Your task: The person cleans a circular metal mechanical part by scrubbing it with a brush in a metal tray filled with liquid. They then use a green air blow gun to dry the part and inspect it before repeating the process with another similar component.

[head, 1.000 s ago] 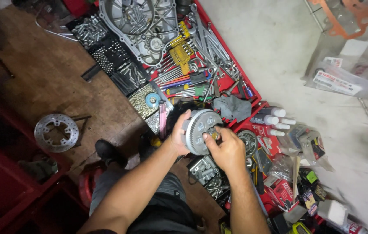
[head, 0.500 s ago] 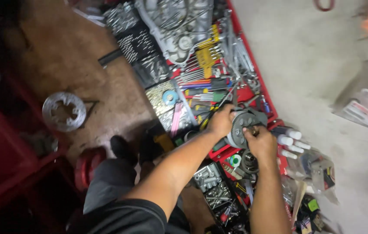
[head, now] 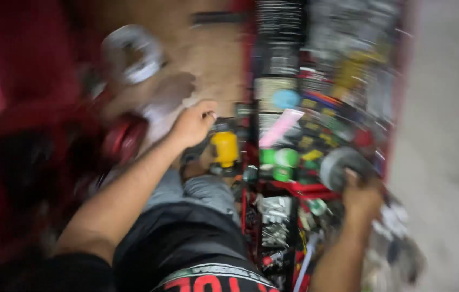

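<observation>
The picture is heavily blurred by motion. My right hand (head: 360, 196) grips a round grey metal part (head: 340, 165) over the right side of a red tool tray (head: 316, 190). My left hand (head: 192, 123) is closed in a loose fist out to the left, just above a yellow tool (head: 225, 147) near my knee. Whether that hand holds anything is too smeared to tell. My legs in dark shorts (head: 186, 238) fill the lower middle.
The red tray holds several tools, sockets, green round pieces (head: 279, 162) and a pink strip (head: 279, 127). A metal brake disc (head: 132, 53) lies on the brown floor at upper left. A red round object (head: 124, 138) sits beside my left forearm. Grey concrete lies right.
My left hand has left the round metal part and swung left toward the yellow tool. My right hand alone keeps the part. The view has turned sharply and blurred.
</observation>
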